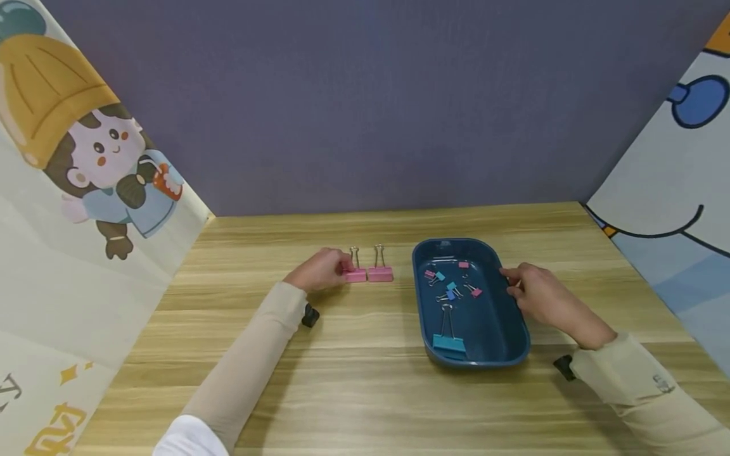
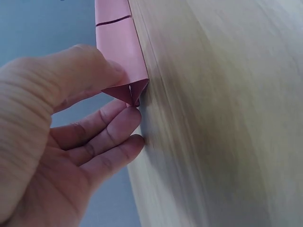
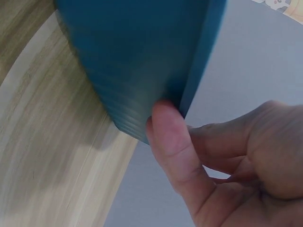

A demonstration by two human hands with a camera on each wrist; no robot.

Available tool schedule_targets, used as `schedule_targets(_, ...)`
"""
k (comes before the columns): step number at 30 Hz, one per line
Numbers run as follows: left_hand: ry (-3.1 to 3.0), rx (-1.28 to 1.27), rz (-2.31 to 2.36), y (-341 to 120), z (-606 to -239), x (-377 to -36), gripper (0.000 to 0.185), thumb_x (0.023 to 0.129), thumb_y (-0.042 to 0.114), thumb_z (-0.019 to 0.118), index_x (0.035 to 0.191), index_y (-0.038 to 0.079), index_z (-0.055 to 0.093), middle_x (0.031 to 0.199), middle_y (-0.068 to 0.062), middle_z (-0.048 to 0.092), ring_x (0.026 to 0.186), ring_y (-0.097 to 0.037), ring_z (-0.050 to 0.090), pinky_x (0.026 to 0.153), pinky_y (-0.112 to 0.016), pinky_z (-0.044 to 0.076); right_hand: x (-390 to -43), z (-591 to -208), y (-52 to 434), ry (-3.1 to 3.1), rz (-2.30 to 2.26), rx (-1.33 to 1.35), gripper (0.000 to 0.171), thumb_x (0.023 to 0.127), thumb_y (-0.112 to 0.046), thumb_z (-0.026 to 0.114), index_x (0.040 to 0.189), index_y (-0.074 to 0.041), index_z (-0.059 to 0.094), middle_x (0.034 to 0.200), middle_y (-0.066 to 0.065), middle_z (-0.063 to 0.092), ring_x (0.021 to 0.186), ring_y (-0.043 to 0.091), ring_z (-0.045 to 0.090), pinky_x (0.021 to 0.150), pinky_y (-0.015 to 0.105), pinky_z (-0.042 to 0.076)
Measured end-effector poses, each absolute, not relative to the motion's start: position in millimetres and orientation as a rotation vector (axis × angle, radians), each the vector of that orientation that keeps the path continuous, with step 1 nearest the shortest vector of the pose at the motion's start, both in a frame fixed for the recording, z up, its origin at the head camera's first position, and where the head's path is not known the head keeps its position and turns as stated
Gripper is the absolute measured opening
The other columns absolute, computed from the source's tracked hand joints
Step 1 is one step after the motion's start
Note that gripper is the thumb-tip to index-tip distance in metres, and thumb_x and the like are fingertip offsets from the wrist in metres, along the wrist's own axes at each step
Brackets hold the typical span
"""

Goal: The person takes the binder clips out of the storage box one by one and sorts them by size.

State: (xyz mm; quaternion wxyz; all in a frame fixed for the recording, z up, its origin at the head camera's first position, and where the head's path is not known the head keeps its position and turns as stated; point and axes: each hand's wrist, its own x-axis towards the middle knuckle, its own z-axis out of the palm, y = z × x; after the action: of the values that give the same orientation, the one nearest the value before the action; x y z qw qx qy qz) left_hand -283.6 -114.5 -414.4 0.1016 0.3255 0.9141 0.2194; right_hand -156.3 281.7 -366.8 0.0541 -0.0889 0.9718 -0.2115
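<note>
Two large pink binder clips stand side by side on the table, handles pointing away. My left hand [image 1: 324,271] pinches the left pink binder clip [image 1: 356,275]; in the left wrist view the thumb [image 2: 111,71] lies on its pink face, fingers behind the end. The right pink binder clip [image 1: 380,273] is right beside it. With thumb and fingers, my right hand [image 1: 538,296] holds the right rim of a dark blue tray [image 1: 502,345]. Inside the tray lie a large teal binder clip [image 1: 449,343] near the front and several small pink, teal and blue clips.
The wooden table [image 1: 353,392] meets a grey-purple panel [image 1: 376,114] at the back. Side panels with cartoon prints, a left one [image 1: 34,253] and a right one [image 1: 644,171], flank it. The tray stands right of the pink clips.
</note>
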Motion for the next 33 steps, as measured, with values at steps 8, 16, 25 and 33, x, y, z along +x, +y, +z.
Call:
schedule_targets(8, 2.684, 0.962, 0.640, -108, -414, -286, 0.017, 0.081, 0.003, 0.070, 0.096, 0.011, 0.071, 0.086, 0.004, 0.064, 0.075, -0.010, 0.055, 0.066, -0.025, 0.047, -156, -366, 281, 2.960, -0.641, -0.279, 0.037, 0.091, 0.006, 0.053, 0.126, 0.017, 0.048, 0.091, 0.018, 0.054, 0.063, 0.019, 0.047, 0.052, 0.029, 0.040)
schedule_targets(16, 2.768, 1.041, 0.638, -104, -409, -280, 0.023, 0.080, 0.007, 0.072, 0.103, 0.008, 0.069, 0.100, -0.004, 0.064, 0.095, -0.021, 0.056, 0.086, -0.033, 0.045, -154, -365, 281, 2.959, -0.658, -0.273, 0.036, 0.090, 0.007, 0.053, 0.124, 0.018, 0.049, 0.095, 0.022, 0.054, 0.064, 0.019, 0.047, 0.051, 0.028, 0.041)
schedule_targets(25, 2.865, 1.259, 0.667, -80, -379, -253, 0.030, 0.083, 0.012, 0.072, 0.111, 0.003, 0.065, 0.107, -0.008, 0.060, 0.103, -0.025, 0.056, 0.089, -0.034, 0.044, -154, -365, 282, 2.951, -0.657, -0.266, 0.038, 0.091, 0.006, 0.053, 0.127, 0.017, 0.047, 0.092, 0.019, 0.054, 0.062, 0.018, 0.046, 0.050, 0.028, 0.040)
schedule_targets(33, 2.856, 1.368, 0.677, -61, -360, -230, 0.029, 0.084, 0.019, 0.072, 0.110, 0.007, 0.066, 0.104, -0.003, 0.061, 0.100, -0.019, 0.054, 0.091, -0.033, 0.043, -154, -364, 282, 2.952, -0.661, -0.263, 0.037, 0.091, 0.006, 0.054, 0.126, 0.016, 0.049, 0.093, 0.020, 0.054, 0.060, 0.017, 0.045, 0.049, 0.027, 0.039)
